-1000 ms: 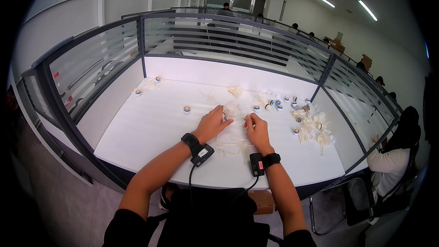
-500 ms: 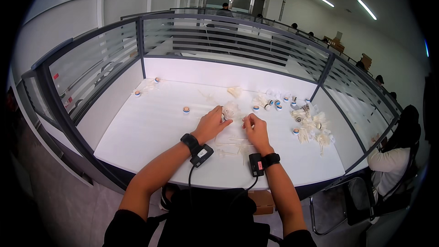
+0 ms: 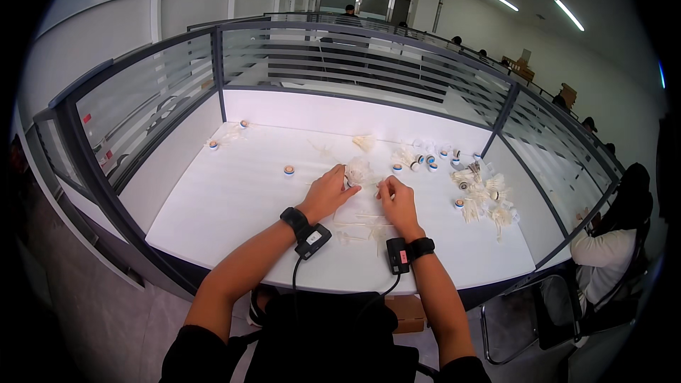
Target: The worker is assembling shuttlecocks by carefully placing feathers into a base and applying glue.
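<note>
Over the middle of the white table, my left hand (image 3: 326, 195) is closed around a feather shuttlecock (image 3: 360, 170), whose pale feathers fan out past the fingertips. My right hand (image 3: 399, 202) is just to the right of it, thumb and fingers pinched together. Whatever the pinch holds is too small to make out. Loose white feathers (image 3: 362, 221) lie on the table between my wrists. To the left of the shuttlecock sits a single cork base (image 3: 289, 170) with a blue-and-white band.
A heap of shuttlecocks and feathers (image 3: 486, 188) lies at the table's right. Several banded cork bases (image 3: 433, 167) lie behind my right hand, two more at the far left corner. Partition panels (image 3: 355, 108) enclose the table. A seated person (image 3: 610, 259) is at the right.
</note>
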A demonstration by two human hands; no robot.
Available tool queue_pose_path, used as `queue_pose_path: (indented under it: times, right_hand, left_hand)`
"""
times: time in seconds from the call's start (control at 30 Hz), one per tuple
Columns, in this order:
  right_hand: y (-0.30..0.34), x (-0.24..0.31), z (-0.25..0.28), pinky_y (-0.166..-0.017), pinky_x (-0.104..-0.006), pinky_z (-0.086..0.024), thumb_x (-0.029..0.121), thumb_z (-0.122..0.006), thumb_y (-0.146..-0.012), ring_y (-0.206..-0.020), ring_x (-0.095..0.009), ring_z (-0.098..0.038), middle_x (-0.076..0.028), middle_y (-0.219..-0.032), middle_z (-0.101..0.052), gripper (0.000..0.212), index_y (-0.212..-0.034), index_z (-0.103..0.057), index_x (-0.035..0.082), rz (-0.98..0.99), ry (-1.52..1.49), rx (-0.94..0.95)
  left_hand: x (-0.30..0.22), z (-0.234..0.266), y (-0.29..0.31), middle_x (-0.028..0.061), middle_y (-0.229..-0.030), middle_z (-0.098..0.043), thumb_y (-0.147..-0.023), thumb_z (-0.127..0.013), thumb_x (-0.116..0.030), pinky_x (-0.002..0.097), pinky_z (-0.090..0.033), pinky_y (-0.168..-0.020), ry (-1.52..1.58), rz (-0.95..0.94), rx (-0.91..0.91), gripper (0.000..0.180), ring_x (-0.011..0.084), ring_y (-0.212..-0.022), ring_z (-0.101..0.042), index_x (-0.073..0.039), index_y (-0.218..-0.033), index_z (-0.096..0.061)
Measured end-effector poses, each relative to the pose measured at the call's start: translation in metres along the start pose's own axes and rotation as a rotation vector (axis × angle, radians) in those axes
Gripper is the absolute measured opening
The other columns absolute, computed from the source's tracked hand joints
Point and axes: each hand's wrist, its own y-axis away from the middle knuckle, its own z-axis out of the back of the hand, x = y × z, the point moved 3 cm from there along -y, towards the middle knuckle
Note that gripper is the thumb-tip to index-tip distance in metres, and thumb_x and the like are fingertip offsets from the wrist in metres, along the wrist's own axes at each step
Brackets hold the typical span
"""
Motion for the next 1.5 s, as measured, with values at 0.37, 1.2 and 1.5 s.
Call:
queue_pose_path:
  times: [0.37, 1.2, 1.5]
  right_hand:
    - [0.000, 0.008, 0.001, -0.059, -0.0374, -0.050, 0.015, -0.067, -0.096, -0.064, -0.027, -0.067, -0.016, -0.082, -0.071, 0.017, -0.093, -0.069, -0.002, 0.088, 0.022, -0.054]
    - [0.002, 0.002, -0.002, -0.062, -0.0366, -0.052, 0.016, -0.072, -0.091, -0.062, -0.027, -0.066, -0.016, -0.083, -0.073, 0.015, -0.096, -0.075, 0.002, 0.072, 0.035, -0.008]
    - [0.003, -0.001, -0.001, -0.059, -0.0376, -0.051, 0.017, -0.071, -0.092, -0.059, -0.027, -0.065, -0.016, -0.073, -0.070, 0.014, -0.096, -0.075, 0.004, 0.078, 0.073, -0.036]
  left_hand:
    - [-0.003, 0.002, 0.001, 0.0139, -0.089, -0.060, -0.095, -0.067, -0.040, 0.0421, -0.053, -0.071, 0.026, 0.010, 0.011, 0.044, 0.0306, -0.079, -0.064, 0.001, -0.104, -0.053]
    - [-0.005, 0.005, 0.001, 0.0151, -0.087, -0.062, -0.094, -0.068, -0.041, 0.0434, -0.053, -0.070, -0.022, 0.036, 0.037, 0.045, 0.0325, -0.078, -0.065, 0.001, -0.103, -0.053]
    - [-0.009, 0.006, 0.001, 0.0154, -0.089, -0.062, -0.094, -0.068, -0.041, 0.0436, -0.053, -0.070, -0.025, 0.048, 0.054, 0.046, 0.0331, -0.078, -0.065, 0.001, -0.103, -0.053]
